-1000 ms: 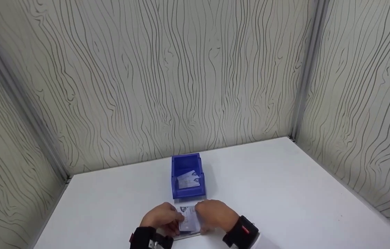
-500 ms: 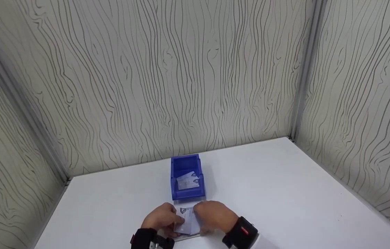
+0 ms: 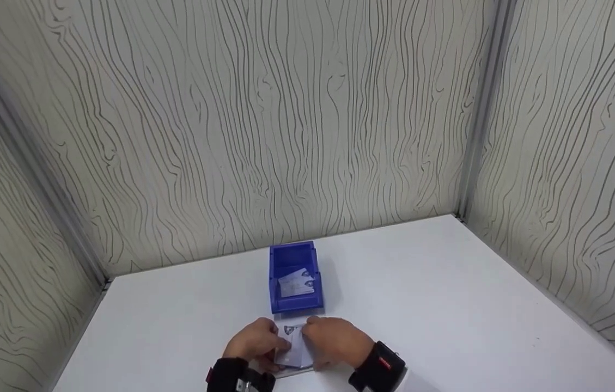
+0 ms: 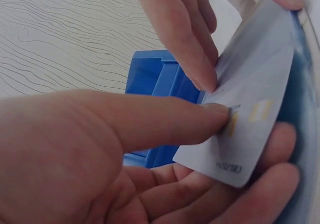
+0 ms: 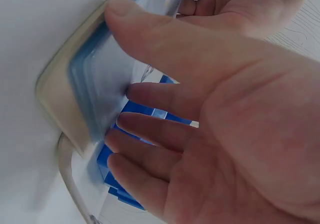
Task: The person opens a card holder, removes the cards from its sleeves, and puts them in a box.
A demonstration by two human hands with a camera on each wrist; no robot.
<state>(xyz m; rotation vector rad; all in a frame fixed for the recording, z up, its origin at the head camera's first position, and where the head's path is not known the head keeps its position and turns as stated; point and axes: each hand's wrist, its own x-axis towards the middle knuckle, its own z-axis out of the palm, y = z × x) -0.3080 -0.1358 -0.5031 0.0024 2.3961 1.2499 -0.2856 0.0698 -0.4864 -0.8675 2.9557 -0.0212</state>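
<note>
My left hand (image 3: 258, 342) pinches a white card (image 4: 250, 149) with a small yellow patch and dark lettering, thumb on its face and fingers behind. The card lies partly against a clear plastic sleeve (image 5: 105, 73) of a card holder, one corner sticking out toward the left hand. My right hand (image 3: 340, 343) holds the card holder by its sleeves, thumb at the near edge and fingertips along the far edge. Below the bluish sleeves shows the holder's cream cover (image 5: 62, 98), with a strap (image 5: 67, 166) hanging off it. In the head view the hands cover most of the holder.
Just beyond the hands stands a blue plastic bin (image 3: 297, 305), its low front facing me, with white cards (image 3: 296, 284) inside. Both sit on a white table (image 3: 421, 288). Wood-pattern panels (image 3: 285, 120) enclose the table at the back and sides.
The card has shifted a little left and tilted in my left hand, mostly in the first half second. My right fingertips have crept slightly left along the holder. The bin stays put.
</note>
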